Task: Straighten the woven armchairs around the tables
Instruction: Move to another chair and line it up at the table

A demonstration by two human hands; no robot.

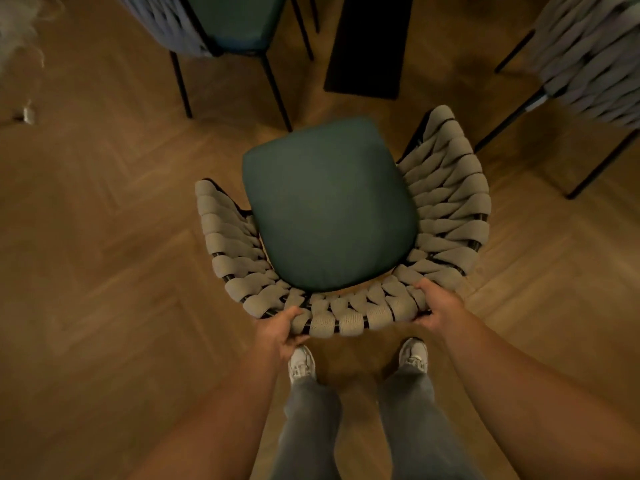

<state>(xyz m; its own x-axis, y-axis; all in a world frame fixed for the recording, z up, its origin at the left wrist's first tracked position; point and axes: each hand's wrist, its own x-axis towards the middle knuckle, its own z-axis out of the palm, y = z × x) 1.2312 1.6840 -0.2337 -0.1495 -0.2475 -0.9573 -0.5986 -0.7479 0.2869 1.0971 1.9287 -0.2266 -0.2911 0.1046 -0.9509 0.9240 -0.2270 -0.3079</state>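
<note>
- Head view: left hand (277, 329) and right hand (438, 306) each curl round the back rim of the beige woven-strap armchair with a black metal frame (446, 202). Holding both sides likely helps swing it square.
- It stands on the herringbone wood floor (104, 237) at the person's feet, skewed towards the black table base (367, 46).
- Its woven shell cradles one dark green seat cushion (329, 206).

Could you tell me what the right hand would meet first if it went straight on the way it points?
The right hand grips the armchair's woven backrest, so that is in its way first; past it, the green seat cushion probably comes next, though depth is unclear from above.
</note>
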